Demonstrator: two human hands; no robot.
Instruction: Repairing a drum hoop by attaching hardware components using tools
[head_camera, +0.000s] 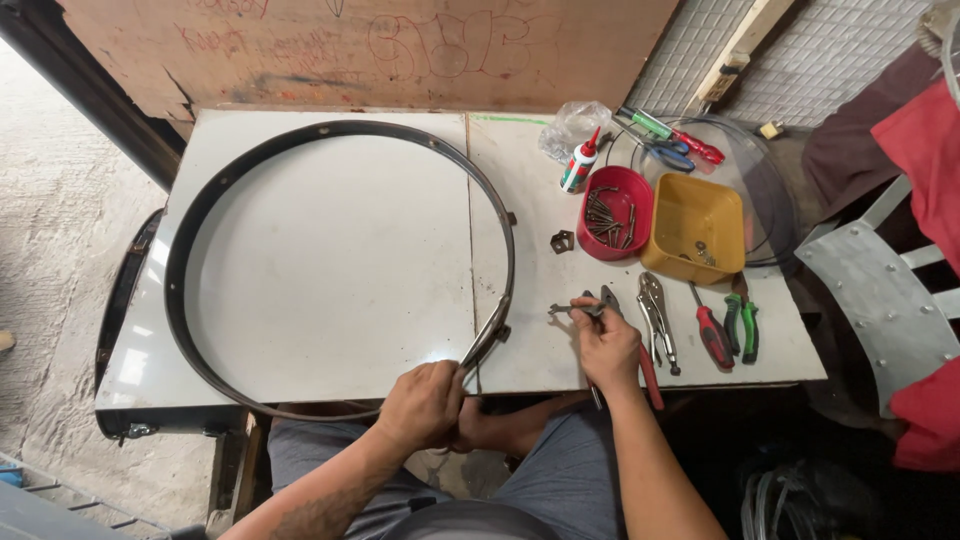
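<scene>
Left hand (425, 402) was closed around the large dark metal hoop (200, 210) at its near edge, where the band ends overlap by a small bracket; the rest of the hoop lay flat on the white table (300, 260), stretching away from that hand. Right hand (605, 345) was curled around the red-handled pliers (640, 372), jaws toward a small metal part (565, 310) just beyond the fingertips; can't tell if it was actually gripped. Judgement: pin the hoop flat and bring the part square to the joint, or it will skew. Beyond the right hand: a round red tub (615, 212) of screws, a square yellow tub (695, 228), and a small white bottle (578, 166) with red nozzle and green label. Behind the table stood a brown board (400, 50) with red scrawl.
</scene>
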